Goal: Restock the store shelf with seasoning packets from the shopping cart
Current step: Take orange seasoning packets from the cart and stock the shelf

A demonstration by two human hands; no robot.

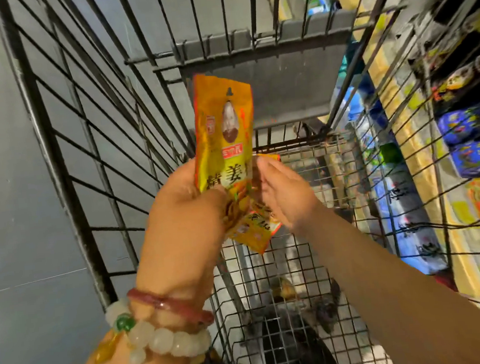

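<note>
The left hand (188, 198) pinches thin, glossy yellow-orange seasoning packets (224, 133) by their lower end; the right hand (286, 195) steadies them, fingers straight. Light, floppy, probably slippery.

Wire shopping cart (306, 251) stands on grey floor (17, 201) beside stocked shelf (461, 139).

yellow seasoning packets (224, 131) (upright), above wire shopping cart (283, 265)
</note>
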